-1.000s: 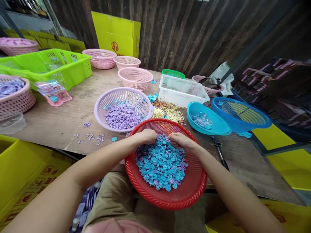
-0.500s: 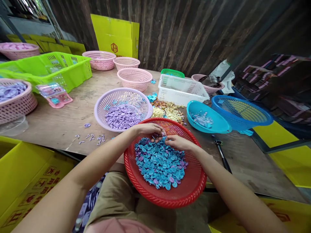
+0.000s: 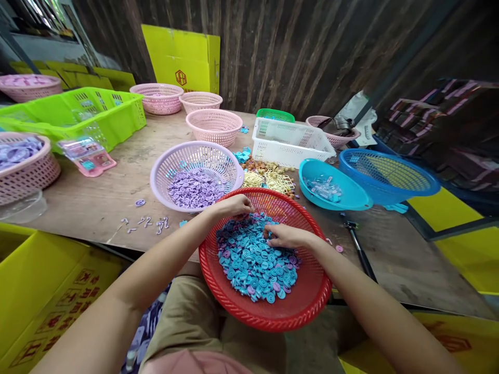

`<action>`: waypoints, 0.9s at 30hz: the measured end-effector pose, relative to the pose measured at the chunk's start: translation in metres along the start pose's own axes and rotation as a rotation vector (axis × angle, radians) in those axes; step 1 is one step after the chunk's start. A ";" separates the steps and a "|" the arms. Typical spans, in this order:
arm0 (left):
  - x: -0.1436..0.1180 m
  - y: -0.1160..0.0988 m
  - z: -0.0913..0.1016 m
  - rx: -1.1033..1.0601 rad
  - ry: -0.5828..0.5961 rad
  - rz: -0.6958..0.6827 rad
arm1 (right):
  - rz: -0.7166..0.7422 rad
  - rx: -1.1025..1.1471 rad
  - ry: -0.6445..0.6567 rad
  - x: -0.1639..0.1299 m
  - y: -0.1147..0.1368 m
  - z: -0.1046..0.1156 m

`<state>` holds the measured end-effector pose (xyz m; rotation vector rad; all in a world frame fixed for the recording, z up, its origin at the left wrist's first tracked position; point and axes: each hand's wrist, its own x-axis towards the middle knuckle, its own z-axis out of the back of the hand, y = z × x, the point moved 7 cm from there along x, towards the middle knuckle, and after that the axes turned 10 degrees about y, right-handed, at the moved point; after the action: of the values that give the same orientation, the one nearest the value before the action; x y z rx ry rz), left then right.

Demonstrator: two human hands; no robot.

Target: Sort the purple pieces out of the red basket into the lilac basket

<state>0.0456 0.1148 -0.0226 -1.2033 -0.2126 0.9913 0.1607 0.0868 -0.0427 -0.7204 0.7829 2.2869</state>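
Observation:
A red plastic basket [image 3: 302, 304] rests tilted toward me over my lap at the table edge. Inside lies a heap of small blue spiral-patterned discs [image 3: 255, 259], with a few purple ones mixed in. My left hand [image 3: 237, 205] is above the heap's far left side, fingers closed in a pinch; what they hold, if anything, is hidden. Over the heap's right side is my right hand [image 3: 287, 235], its fingers bent and the thumb apart from them, with nothing visible between.
Beyond the red basket stand a lilac basket [image 3: 158, 179] of purple discs, a white crate [image 3: 288, 150] and a turquoise bowl [image 3: 353, 200]. A black-handled tool [image 3: 362, 254] lies at right. Small purple hooks [image 3: 161, 225] lie at left; a pink-purple disc [image 3: 339, 249] sits by my right forearm.
My hands, together over the heap before with a small purple piece between them, have moved apart. The left went left and slightly up, the right slightly down. A pink-purple disc now shows beside the right forearm.

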 end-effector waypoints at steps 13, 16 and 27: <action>-0.026 -0.007 -0.012 0.903 -0.009 0.404 | 0.036 -0.033 0.006 0.005 0.000 -0.001; -0.024 -0.001 -0.015 0.893 0.020 0.421 | 0.032 0.055 -0.023 0.005 -0.003 0.002; -0.020 0.002 0.002 0.235 -0.117 0.087 | 0.331 1.305 0.038 -0.016 0.006 0.021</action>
<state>0.0319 0.1014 -0.0163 -0.9477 -0.1324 1.1313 0.1608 0.0917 -0.0160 0.0043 2.1611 1.4547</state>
